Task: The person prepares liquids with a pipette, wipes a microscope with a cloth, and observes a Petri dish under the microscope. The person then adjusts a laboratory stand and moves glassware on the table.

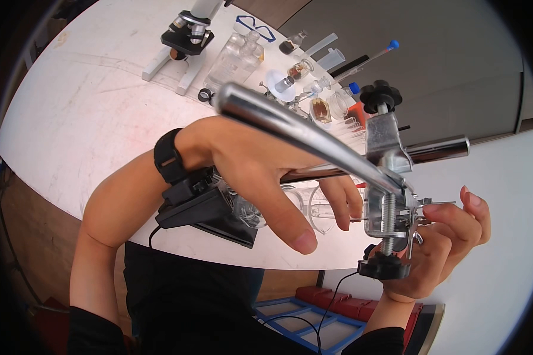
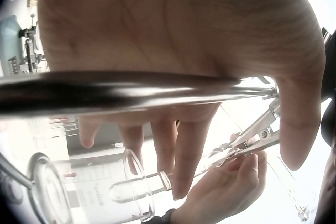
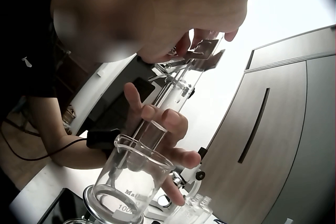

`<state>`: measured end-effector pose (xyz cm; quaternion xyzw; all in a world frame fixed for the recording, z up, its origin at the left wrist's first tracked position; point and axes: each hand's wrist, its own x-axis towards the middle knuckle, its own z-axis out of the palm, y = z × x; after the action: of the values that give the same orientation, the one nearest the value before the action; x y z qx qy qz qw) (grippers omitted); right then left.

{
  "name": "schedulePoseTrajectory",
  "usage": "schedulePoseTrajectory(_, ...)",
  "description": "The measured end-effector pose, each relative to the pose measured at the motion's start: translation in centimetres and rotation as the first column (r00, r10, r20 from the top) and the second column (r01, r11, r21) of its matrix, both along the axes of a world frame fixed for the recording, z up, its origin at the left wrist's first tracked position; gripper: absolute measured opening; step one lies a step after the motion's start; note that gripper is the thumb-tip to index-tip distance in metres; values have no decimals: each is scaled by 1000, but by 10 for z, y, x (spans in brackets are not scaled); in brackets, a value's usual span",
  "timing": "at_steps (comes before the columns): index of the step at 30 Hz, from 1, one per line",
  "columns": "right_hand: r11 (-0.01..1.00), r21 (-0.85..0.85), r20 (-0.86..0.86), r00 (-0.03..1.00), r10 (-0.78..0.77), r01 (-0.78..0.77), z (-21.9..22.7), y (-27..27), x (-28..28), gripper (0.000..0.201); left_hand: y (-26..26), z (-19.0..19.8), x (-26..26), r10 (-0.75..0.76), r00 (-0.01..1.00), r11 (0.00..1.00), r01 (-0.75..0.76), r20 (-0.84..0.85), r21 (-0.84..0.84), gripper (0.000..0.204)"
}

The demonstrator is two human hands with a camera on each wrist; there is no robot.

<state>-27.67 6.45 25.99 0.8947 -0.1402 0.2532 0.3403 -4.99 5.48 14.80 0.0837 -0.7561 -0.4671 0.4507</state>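
Note:
My left hand (image 1: 243,155) reaches over the stand's metal rod (image 1: 290,130), fingers straight and spread, thumb apart. In the left wrist view its palm faces the rod, and the fingertips overlap the mouth of a test tube (image 2: 126,191). The tube sits inside a glass beaker (image 3: 113,195), which stands on a metal ring. My right hand (image 1: 447,239) pinches the metal clamp (image 2: 252,142) at the right of the stand, fingers curled at its screw end. A clamp holder with black knobs (image 1: 384,269) joins the clamp to the rod.
On the white table (image 1: 100,112) stand a microscope (image 1: 186,41), clear bottles (image 1: 234,62) and several small jars. Blue-framed glasses (image 1: 256,28) lie at the far edge. The black stand base (image 1: 228,234) is near the table's front edge, with a blue frame (image 1: 308,319) below.

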Motion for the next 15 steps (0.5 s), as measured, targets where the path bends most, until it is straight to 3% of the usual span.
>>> schedulePoseTrajectory(7, 1000, -20, -10, 1000, 11, -11, 2, 1, 0, 27, 6, 7, 7, 33, 996, 999, -35, 81, 18, 56)
schedulePoseTrajectory(15, 994, -107, -107, 994, -2, -10, 14, 3, 2, 23, 0, 1, 1, 10, 1000, 1000, -9, 27, -7, 56)
